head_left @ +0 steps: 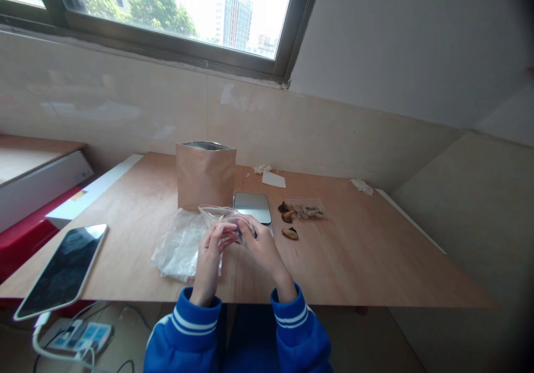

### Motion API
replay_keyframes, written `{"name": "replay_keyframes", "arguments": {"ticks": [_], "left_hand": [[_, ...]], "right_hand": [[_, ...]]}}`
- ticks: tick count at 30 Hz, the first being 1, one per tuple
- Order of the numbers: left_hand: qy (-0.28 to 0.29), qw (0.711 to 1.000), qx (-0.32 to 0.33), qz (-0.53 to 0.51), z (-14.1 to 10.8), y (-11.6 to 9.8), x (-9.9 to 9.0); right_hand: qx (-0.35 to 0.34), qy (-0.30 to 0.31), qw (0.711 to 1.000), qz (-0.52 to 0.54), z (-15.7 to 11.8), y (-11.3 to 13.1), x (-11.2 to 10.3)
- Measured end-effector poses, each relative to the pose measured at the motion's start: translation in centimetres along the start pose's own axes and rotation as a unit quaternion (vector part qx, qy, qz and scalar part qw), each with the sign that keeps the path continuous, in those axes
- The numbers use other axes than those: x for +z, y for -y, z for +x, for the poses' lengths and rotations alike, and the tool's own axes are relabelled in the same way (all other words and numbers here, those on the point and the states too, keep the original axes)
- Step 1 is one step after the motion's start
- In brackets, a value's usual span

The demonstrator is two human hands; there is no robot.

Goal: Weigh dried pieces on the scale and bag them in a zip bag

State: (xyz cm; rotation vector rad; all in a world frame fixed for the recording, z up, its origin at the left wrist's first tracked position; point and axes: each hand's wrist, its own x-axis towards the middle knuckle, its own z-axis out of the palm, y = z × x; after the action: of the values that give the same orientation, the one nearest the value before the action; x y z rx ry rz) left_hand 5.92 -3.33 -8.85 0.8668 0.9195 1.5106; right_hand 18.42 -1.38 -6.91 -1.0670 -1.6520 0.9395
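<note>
My left hand [212,256] and my right hand [261,245] meet above the wooden table [350,250], both pinching a clear zip bag [221,216] at its lower edge. A small dark item shows inside the bag between my fingers, partly hidden. Behind my hands lies a flat silver digital scale [252,207], and a kraft paper pouch [205,175] with a foil lining stands upright behind the bag. To the right of my right hand are several brown curved pieces [298,212], and one more [290,233] sits apart, nearest to that hand.
A crumpled plastic bag [179,245] lies under my left side. A phone [62,270] overhangs the table's front left edge, its cable running to a power strip [81,335] on the floor. Paper scraps [273,179] lie at the back, against a tiled wall.
</note>
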Motion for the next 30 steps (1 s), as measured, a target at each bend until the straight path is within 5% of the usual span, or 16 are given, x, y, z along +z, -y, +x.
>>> {"name": "replay_keyframes", "arguments": {"ticks": [2, 6, 14, 18, 21, 30], "left_hand": [[0.006, 0.995, 0.059, 0.077, -0.2, 0.5, -0.2], [-0.125, 0.949, 0.189, 0.218, 0.2, 1.4, -1.3], [-0.092, 0.987, 0.063, 0.116, 2.5, 4.3, -3.3], [-0.043, 0.991, 0.048, 0.119, 3.6, 5.5, -3.4], [-0.057, 0.989, 0.055, 0.125, 4.1, 6.1, -3.0], [-0.083, 0.986, 0.059, 0.128, 4.5, 7.5, -3.7]], "right_hand": [[-0.004, -0.062, 0.997, 0.038, 0.1, -1.2, 0.3], [0.031, -0.159, 0.979, 0.127, -0.1, -3.8, -0.1], [0.076, -0.124, 0.969, 0.198, -1.4, -6.3, -0.5], [0.091, -0.218, 0.964, 0.121, -1.8, -8.2, -0.9], [0.083, -0.296, 0.951, 0.029, -1.9, -9.7, -1.2], [0.086, -0.328, 0.941, -0.012, -2.6, -10.8, -1.0]]}}
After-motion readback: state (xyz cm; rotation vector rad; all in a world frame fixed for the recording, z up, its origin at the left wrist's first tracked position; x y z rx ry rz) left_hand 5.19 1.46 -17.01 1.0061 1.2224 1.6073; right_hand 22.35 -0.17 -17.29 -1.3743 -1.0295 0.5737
